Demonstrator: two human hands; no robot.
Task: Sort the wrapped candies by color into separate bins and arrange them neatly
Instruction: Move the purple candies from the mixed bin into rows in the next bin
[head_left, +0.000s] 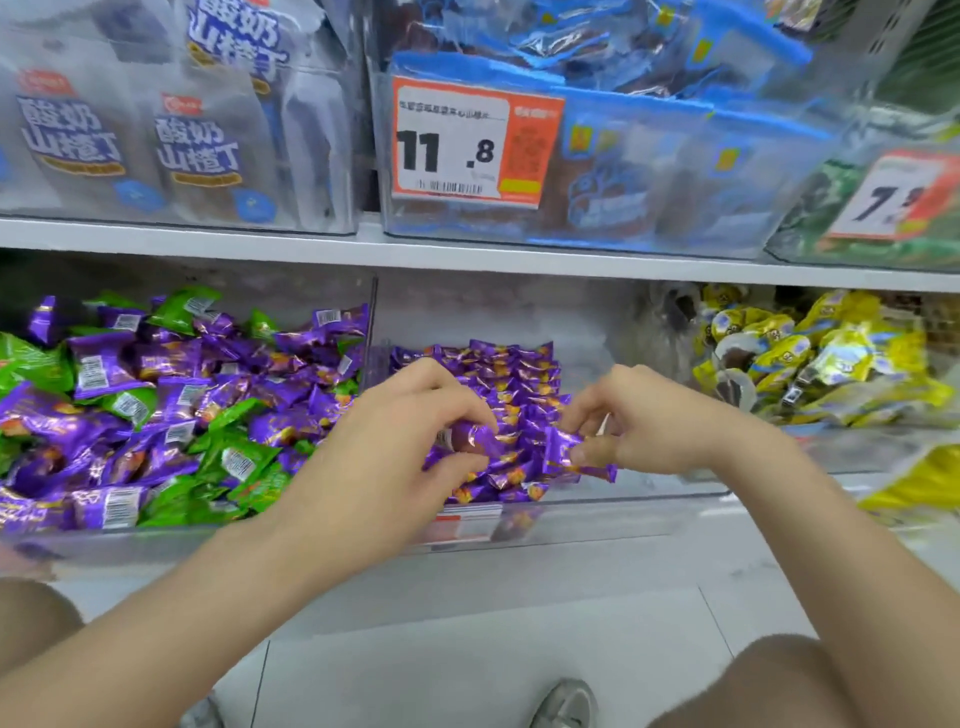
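On the lower shelf a clear left bin holds a jumbled mix of purple candies and green candies. The clear middle bin holds only purple candies laid in neat rows, filling its left half. My left hand hovers over the front of those rows, its fingers pinched on a purple candy. Just to the right, my right hand pinches another purple candy above the bin's front.
A clear right bin holds yellow wrapped sweets. The upper shelf carries clear bins of bagged snacks with orange price tags. White tiled floor, my knees and a shoe lie below.
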